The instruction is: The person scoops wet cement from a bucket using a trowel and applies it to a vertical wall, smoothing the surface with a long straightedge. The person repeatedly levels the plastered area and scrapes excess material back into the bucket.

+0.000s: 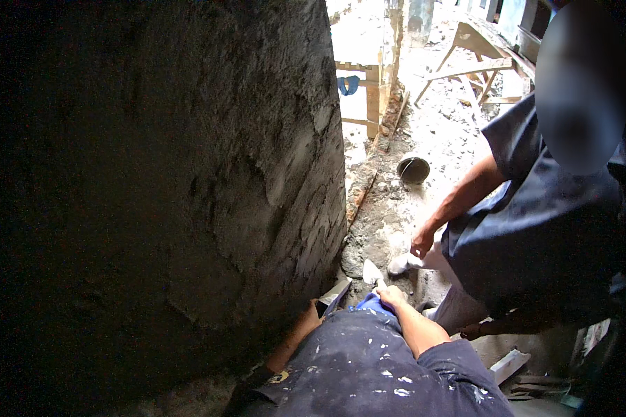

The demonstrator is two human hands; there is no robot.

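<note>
My right hand (393, 297) is closed around the handle of a pointed trowel (372, 271), its pale blade pointing away from me, low over the rough ground. Close to the foot of the wall, my left hand (314, 317) grips a flat, pale grey plate-like tool (336, 295), held tilted; its exact kind is unclear. Beside it rises a large wall (257, 167) with damp-looking, uneven grey plaster. The wall's left part is lost in shadow.
Another person (535, 229) in a dark shirt stands close on my right, one arm hanging down. A dark bucket (414, 169) lies tipped over ahead. Farther off are a wooden trestle (473, 62), rubble and a wooden frame (373, 101). Scraps (511, 365) lie at lower right.
</note>
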